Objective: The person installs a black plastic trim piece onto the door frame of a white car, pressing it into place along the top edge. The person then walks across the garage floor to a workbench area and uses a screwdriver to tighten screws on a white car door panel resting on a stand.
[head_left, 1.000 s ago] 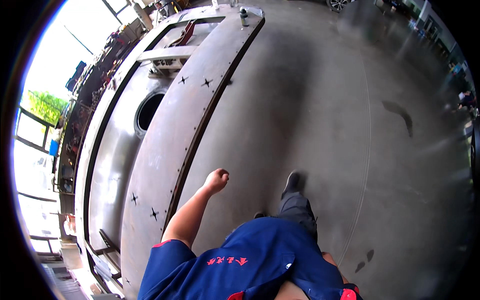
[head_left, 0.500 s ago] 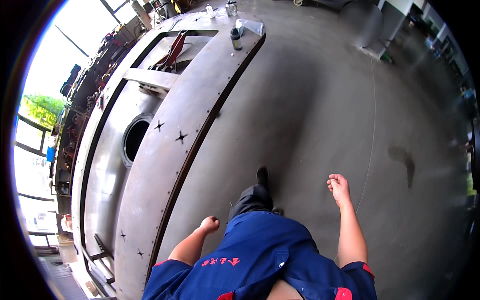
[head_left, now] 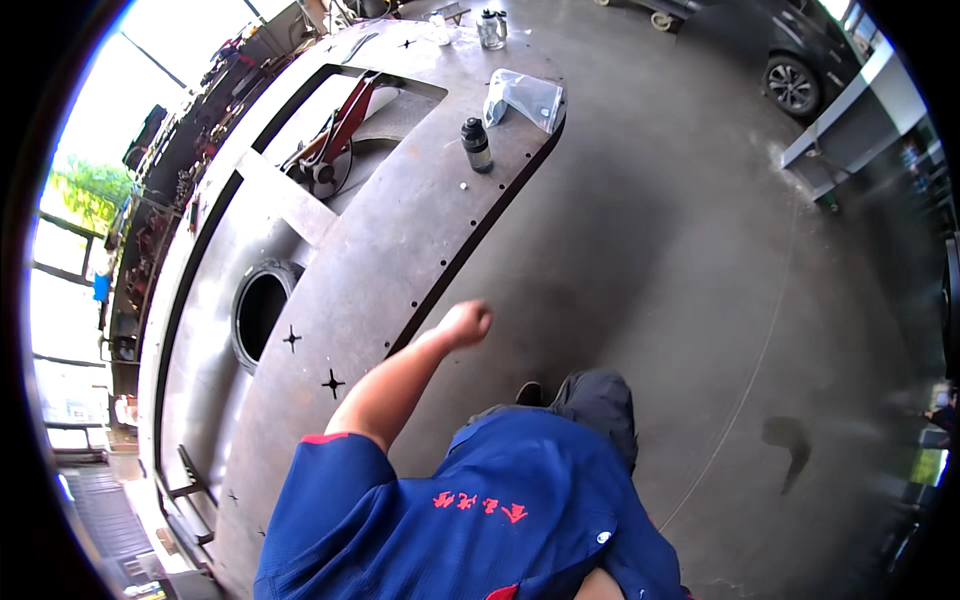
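My left hand (head_left: 467, 325) is swung forward, its fingers curled into a loose fist with nothing visible in them. It hangs in the air beside the right edge of a large brown metal platform (head_left: 370, 255), apart from anything. My right hand is out of the picture. Farther along the platform stands a dark bottle (head_left: 477, 146) with a black cap. A small white piece (head_left: 463, 186) lies near its base. Just behind the bottle rests a clear plastic bag (head_left: 526, 98). At the far end stand a glass jar (head_left: 491, 30) and a clear container (head_left: 440, 30).
The platform has long openings; a black tyre (head_left: 262, 315) and a red metal arm (head_left: 345, 120) sit within them. Cluttered shelving (head_left: 150, 215) lines the windows at left. Grey floor (head_left: 640, 300) stretches to the right, toward a grey post (head_left: 860, 125) and a dark car (head_left: 800, 70).
I have walked forward, so the bottle and bag are nearer. My left hand has swung forward and up. My right hand has dropped out of view.
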Motion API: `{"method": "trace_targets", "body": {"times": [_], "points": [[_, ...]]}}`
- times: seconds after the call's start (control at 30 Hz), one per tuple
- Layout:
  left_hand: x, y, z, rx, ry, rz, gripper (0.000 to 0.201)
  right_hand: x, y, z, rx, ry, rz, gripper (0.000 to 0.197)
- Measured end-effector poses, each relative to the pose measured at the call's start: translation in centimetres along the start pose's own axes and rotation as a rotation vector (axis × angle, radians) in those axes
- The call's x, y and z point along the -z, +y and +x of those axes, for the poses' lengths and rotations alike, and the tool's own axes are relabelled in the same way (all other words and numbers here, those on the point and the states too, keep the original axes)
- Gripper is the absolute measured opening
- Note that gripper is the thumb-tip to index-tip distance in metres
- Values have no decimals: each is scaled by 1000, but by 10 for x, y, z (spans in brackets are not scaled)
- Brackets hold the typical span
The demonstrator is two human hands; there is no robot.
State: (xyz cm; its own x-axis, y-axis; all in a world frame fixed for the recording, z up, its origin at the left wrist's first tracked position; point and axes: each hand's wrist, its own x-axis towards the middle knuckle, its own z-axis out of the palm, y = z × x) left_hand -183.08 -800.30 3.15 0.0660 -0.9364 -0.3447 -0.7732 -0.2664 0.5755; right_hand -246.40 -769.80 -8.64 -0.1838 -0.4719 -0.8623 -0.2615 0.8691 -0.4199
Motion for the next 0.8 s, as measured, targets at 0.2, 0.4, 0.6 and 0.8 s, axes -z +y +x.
{"method": "trace_targets", "body": {"times": [0.2, 0.4, 0.6, 0.8], "points": [[61, 61, 195, 43, 64, -180, 33, 1, -224, 100, 224, -99, -264, 19], [22, 6, 230, 253, -483, 176, 39, 17, -584, 279, 216, -63, -35, 13], [10, 27, 286, 742, -383, -174, 40, 54, -953, 310, 616, -43, 46, 14], [34, 22, 522, 362, -580, 12, 43, 52, -1081, 427, 504, -43, 20, 14]]}}
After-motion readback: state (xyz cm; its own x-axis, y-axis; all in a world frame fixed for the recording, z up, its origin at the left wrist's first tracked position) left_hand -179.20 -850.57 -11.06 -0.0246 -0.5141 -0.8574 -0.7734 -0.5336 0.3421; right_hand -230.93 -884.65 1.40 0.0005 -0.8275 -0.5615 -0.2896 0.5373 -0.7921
